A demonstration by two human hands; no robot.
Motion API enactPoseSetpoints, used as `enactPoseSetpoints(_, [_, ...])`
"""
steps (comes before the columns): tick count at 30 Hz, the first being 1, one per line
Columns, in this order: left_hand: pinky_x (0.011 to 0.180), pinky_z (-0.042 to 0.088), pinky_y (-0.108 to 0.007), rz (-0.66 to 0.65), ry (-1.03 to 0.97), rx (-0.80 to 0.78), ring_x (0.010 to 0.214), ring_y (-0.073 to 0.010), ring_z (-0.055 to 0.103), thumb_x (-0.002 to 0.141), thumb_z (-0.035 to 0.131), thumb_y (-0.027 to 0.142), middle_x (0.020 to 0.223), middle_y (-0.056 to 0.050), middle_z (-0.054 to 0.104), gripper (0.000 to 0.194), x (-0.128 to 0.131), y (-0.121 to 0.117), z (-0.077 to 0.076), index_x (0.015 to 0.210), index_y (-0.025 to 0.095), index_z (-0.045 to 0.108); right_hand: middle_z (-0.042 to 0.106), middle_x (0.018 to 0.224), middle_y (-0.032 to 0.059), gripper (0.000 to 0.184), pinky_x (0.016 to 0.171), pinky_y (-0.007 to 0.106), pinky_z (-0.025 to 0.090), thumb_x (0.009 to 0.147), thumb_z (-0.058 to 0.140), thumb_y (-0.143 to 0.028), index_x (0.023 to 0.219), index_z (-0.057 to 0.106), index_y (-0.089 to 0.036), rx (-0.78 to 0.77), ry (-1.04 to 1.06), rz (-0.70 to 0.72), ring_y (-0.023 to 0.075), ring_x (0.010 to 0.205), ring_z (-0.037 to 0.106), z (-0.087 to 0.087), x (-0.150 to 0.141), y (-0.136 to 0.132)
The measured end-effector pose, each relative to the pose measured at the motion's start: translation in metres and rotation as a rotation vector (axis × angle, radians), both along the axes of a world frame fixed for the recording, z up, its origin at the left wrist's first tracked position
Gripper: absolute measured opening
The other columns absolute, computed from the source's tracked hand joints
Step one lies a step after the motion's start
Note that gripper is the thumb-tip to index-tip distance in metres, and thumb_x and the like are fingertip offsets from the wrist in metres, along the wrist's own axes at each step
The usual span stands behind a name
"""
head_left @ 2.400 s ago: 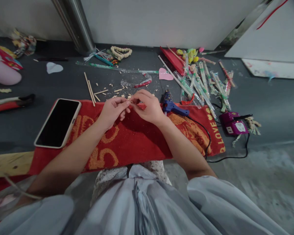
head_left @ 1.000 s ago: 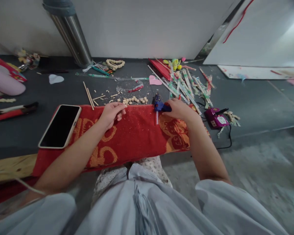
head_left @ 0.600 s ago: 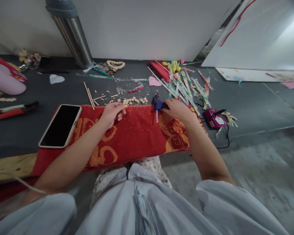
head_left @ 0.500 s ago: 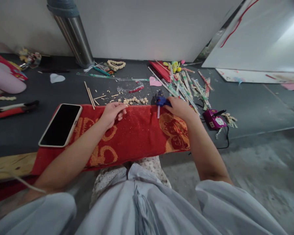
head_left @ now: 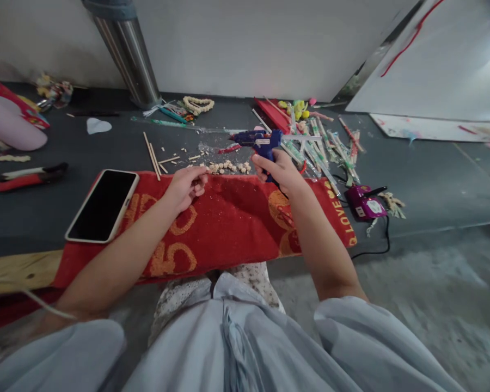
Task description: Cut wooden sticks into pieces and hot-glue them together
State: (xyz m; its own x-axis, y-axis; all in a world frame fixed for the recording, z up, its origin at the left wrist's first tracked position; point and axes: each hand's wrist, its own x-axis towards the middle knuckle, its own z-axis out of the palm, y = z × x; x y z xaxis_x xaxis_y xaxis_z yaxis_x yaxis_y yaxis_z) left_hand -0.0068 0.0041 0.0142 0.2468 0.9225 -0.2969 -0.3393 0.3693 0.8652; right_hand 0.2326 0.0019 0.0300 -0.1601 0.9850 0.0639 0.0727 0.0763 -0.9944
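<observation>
My right hand (head_left: 278, 172) is closed round the grip of a blue glue gun (head_left: 256, 140), held up above the far edge of a red towel (head_left: 228, 228), its nozzle pointing left. A clear glue stick juts from its back. My left hand (head_left: 185, 187) rests on the towel with fingers curled in a pinch on something small that I cannot make out. Several small pale wooden pieces (head_left: 227, 166) lie in a row just beyond the towel, between my two hands.
A phone (head_left: 102, 204) lies face up on the towel's left end. Loose wooden sticks (head_left: 151, 154), wrapped chopsticks (head_left: 330, 152), a purple power strip (head_left: 365, 207) with black cable, a red-handled tool (head_left: 28, 176) and a metal pipe (head_left: 128, 51) surround the work spot.
My right hand went from working close to my left hand to the glue gun on the towel, gripped it and lifted it, turning its nozzle left. My left hand stayed on the towel.
</observation>
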Motion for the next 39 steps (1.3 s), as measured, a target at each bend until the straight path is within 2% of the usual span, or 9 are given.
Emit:
enactPoseSetpoints(5, [0.035, 0.024, -0.016, 0.037, -0.064, -0.085, 0.036, -0.0019, 0.033, 0.076, 0.060, 0.015, 0.051, 0.004, 0.050, 0.008, -0.003, 0.004, 0.002, 0.070, 0.011, 0.063, 0.051, 0.052, -0.0064, 0.047, 0.038, 0.019, 0.039, 0.079, 0.065, -0.063, 0.079, 0.058, -0.017, -0.064, 0.098, 0.008, 0.0046, 0.038, 0.045, -0.013, -0.017, 0.003])
enactPoseSetpoints(10, [0.035, 0.025, -0.016, 0.032, -0.070, -0.114, 0.037, -0.0019, 0.032, 0.076, 0.060, 0.016, 0.051, 0.005, 0.049, 0.008, -0.003, 0.004, 0.005, 0.070, 0.011, 0.063, 0.057, 0.055, -0.0038, 0.055, 0.039, 0.019, 0.042, 0.076, 0.062, -0.071, 0.076, 0.056, -0.017, -0.119, 0.115, 0.102, 0.0057, 0.040, 0.051, -0.024, -0.020, -0.002])
enactPoseSetpoints(17, [0.036, 0.024, -0.016, 0.009, -0.017, -0.110, 0.037, -0.0016, 0.029, 0.077, 0.061, 0.018, 0.051, 0.005, 0.047, 0.008, -0.002, 0.006, 0.006, 0.070, 0.012, 0.061, 0.058, 0.057, -0.0033, 0.056, 0.043, 0.017, 0.044, 0.078, 0.059, -0.070, 0.076, 0.060, -0.014, -0.133, 0.105, 0.242, 0.0041, 0.044, 0.053, -0.023, -0.021, -0.007])
enactPoseSetpoints(26, [0.036, 0.024, -0.016, 0.038, 0.008, -0.154, 0.036, -0.0013, 0.029, 0.079, 0.058, 0.015, 0.049, 0.006, 0.046, 0.011, -0.002, 0.007, 0.011, 0.069, 0.013, 0.060, 0.057, 0.051, -0.0036, 0.055, 0.040, 0.016, 0.042, 0.078, 0.061, -0.069, 0.066, 0.055, -0.015, -0.130, 0.130, 0.269, 0.0041, 0.039, 0.052, -0.029, -0.023, -0.006])
enactPoseSetpoints(39, [0.037, 0.024, -0.015, 0.018, 0.022, -0.062, 0.037, -0.0010, 0.032, 0.076, 0.063, 0.014, 0.052, 0.004, 0.048, 0.006, -0.005, 0.007, 0.007, 0.070, 0.012, 0.063, 0.056, 0.052, -0.0042, 0.054, 0.038, 0.016, 0.041, 0.078, 0.062, -0.068, 0.067, 0.053, -0.016, -0.153, 0.144, 0.285, 0.0041, 0.039, 0.051, -0.029, -0.022, -0.007])
